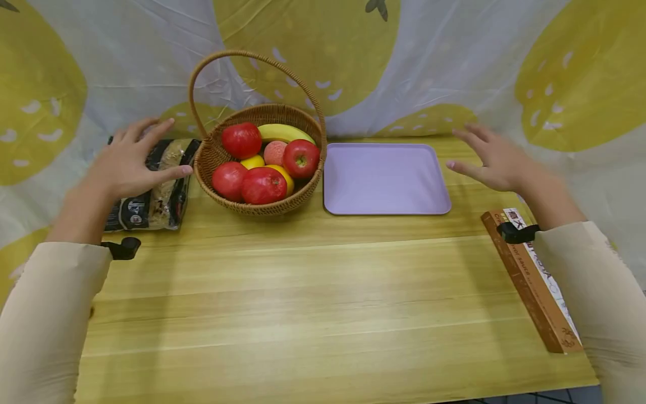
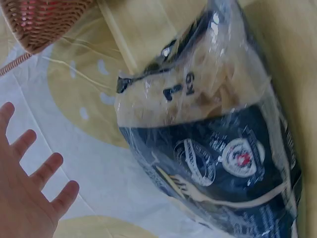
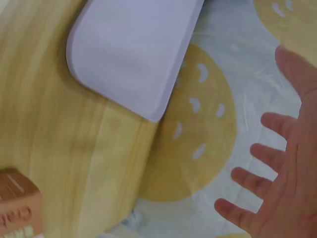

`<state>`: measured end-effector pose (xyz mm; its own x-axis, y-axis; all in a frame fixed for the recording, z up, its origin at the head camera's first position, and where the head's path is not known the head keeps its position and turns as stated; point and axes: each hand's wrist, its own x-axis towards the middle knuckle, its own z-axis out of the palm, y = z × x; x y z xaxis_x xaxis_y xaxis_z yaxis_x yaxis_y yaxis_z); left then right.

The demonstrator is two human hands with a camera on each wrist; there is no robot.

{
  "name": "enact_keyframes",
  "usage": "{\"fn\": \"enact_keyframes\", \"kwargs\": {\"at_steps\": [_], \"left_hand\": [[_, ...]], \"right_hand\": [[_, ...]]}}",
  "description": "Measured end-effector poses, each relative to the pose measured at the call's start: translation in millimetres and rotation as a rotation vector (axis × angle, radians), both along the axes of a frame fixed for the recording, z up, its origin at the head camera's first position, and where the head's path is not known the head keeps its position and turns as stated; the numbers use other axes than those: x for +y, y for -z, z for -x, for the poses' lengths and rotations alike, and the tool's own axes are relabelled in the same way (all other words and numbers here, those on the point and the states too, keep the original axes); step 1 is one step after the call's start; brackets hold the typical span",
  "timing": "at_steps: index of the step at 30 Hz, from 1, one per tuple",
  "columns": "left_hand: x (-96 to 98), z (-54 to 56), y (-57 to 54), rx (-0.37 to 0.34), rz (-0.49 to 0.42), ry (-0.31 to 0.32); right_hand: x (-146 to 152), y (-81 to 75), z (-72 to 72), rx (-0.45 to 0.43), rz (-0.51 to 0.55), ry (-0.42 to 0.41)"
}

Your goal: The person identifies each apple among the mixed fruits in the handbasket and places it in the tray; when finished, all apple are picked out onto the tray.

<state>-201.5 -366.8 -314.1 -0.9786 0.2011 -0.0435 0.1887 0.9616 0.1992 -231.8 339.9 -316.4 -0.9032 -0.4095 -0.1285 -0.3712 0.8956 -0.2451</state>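
My left hand (image 1: 128, 160) is spread with nothing in it, above a clear-and-black plastic bag (image 2: 198, 134) marked 1 kg. To its right a wicker basket (image 1: 262, 209) with a tall handle holds red apples (image 1: 264, 186), a banana (image 1: 285, 133), a pinkish round fruit (image 1: 275, 152) and yellow fruit partly hidden beneath. A pale purple tray (image 1: 386, 178) lies flat beside the basket. Past the tray's right end hovers my right hand (image 1: 497, 157), fingers apart and holding nothing. In the right wrist view its fingers (image 3: 252, 183) stretch out against the curtain.
A long brown box (image 1: 530, 286) lies at the table's right edge, partly under the right forearm. The wooden table (image 1: 313, 297) spans the front. Behind it hangs a white curtain (image 1: 434, 62) with large yellow fruit prints.
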Motion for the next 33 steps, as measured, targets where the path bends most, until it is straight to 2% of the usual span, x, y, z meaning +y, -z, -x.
{"fn": "enact_keyframes", "kwargs": {"at_steps": [7, 12, 17, 20, 25, 33], "left_hand": [[10.9, -13.4, 7.0, 0.08, -0.078, -0.004], [20.5, -19.1, 10.0, 0.119, -0.104, -0.013], [35.3, -23.1, 11.1, 0.152, -0.168, 0.002], [44.7, -26.1, 11.6, 0.177, -0.219, 0.019], [59.2, -28.9, 14.5, 0.201, -0.253, 0.048], [80.1, -30.9, 22.5, 0.245, -0.3, 0.067]], "right_hand": [[-8, 20.5, -16.6, -0.008, 0.069, 0.058], [-16, 34.0, -28.8, -0.042, 0.133, 0.121], [-22, 51.0, -39.7, -0.029, 0.179, 0.16], [-25, 65.2, -43.7, -0.015, 0.198, 0.175], [-29, 87.6, -48.8, 0.005, 0.207, 0.206], [-34, 107.5, -55.1, 0.032, 0.241, 0.258]]}}
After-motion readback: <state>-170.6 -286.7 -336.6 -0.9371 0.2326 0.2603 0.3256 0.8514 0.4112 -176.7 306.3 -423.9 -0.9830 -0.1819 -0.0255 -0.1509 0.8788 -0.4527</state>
